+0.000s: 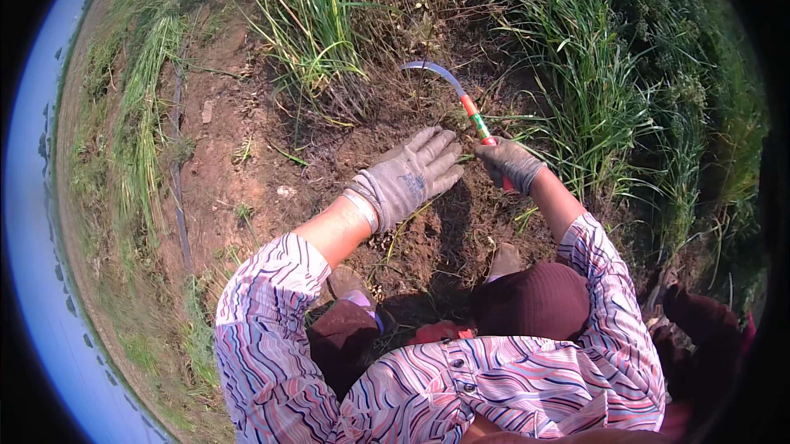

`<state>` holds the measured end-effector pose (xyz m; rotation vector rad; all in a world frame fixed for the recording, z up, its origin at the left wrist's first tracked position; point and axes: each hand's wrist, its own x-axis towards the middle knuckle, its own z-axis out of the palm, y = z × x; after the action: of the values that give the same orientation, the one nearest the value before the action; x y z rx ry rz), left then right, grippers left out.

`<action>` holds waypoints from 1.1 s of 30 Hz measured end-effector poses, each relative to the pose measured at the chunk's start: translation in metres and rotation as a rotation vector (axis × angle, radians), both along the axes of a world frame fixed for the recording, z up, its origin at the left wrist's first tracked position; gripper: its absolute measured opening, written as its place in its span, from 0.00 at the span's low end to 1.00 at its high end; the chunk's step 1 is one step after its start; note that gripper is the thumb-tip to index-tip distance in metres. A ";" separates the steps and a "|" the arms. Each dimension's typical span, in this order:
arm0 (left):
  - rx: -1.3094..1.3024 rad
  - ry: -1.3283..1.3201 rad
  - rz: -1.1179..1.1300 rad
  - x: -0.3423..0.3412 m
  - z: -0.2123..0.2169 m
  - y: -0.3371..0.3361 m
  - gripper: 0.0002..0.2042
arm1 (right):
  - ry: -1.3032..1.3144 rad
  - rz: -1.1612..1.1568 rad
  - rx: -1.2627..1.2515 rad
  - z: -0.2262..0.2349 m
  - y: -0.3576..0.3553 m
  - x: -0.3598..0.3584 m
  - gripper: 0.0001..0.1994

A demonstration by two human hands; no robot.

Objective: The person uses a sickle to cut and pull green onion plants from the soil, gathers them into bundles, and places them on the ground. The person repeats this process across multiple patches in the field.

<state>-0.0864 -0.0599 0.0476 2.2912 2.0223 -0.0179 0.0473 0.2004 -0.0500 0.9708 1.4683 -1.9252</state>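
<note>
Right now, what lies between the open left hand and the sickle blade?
In the head view, only bare soil with dry stems lies between the left hand and the sickle blade.

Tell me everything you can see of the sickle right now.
The sickle has a thin, curved, grey metal blade arcing up and left over bare soil, its tip near a grass clump. Its handle is banded red and green, slanting down-right into the gloved right hand, which grips its lower end. The left hand lies apart.

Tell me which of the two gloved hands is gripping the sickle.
The right hand grips the sickle, closed around its red and green handle. The left hand holds nothing: it lies open, fingers spread flat over the bare soil.
</note>
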 end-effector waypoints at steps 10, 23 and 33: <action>-0.330 0.346 0.375 -0.147 -0.092 0.094 0.25 | -0.121 0.162 0.046 -0.025 -0.014 0.040 0.13; -0.675 0.502 0.501 -0.157 -0.098 0.070 0.24 | -0.136 0.250 0.013 -0.034 -0.006 0.057 0.10; -0.505 0.322 0.465 -0.110 -0.082 0.018 0.13 | -0.194 0.362 0.220 -0.004 -0.013 0.037 0.09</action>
<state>-0.1960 -0.0421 -0.0341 1.5594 2.3045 -0.8076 0.0845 0.1872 -0.0537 0.8846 1.6337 -1.3980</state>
